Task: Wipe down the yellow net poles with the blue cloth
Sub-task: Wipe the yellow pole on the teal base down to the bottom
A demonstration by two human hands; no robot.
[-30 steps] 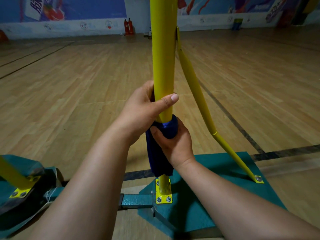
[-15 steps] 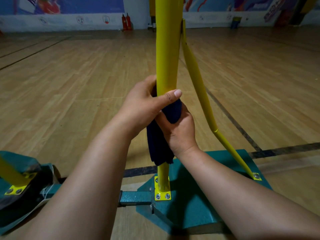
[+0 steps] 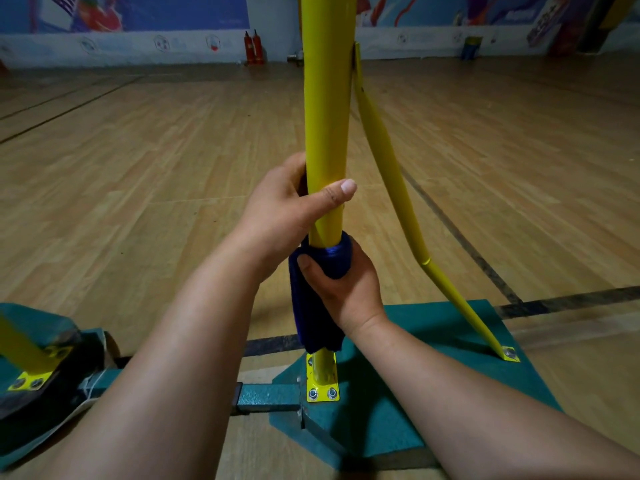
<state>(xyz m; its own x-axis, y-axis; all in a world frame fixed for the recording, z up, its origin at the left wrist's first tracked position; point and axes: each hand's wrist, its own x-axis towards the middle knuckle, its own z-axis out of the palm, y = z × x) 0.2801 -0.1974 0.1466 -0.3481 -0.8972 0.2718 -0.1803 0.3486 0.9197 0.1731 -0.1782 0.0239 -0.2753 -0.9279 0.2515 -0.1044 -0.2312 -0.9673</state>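
Fingers of the right hand (image 3: 341, 289) are curled tight around the blue cloth (image 3: 311, 306), pinching it in a collar about the yellow pole (image 3: 327, 133); the thumb shows on the near side, pressed into the fabric, and the rest of the cloth hangs loose down the left of the pole, ending just above the yellow foot plate (image 3: 322, 384). Just above, the left hand (image 3: 287, 206) grips the bare pole, its thumb laid flat across the front and its fingers wrapped out of sight behind, so it seems to be steadying the pole rather than wiping.

The cloth sits low on the pole, not far above the green base (image 3: 433, 393). Judging from that, the person is working the lower stretch; the short length between cloth and foot plate may not have been reached, and nothing in view tells whether the long run above the left hand has been cleaned, since the paint looks the same all along it. The slanted brace (image 3: 388, 168) to the right, bolted to the far corner of the base, carries no cloth, and whether it has been wiped cannot be told. At the near left edge a second yellow pole (image 3: 17, 348) rises from another base and appears to await its turn. Beyond lie the wooden floor (image 3: 138, 168) and the painted far wall (image 3: 156, 15).
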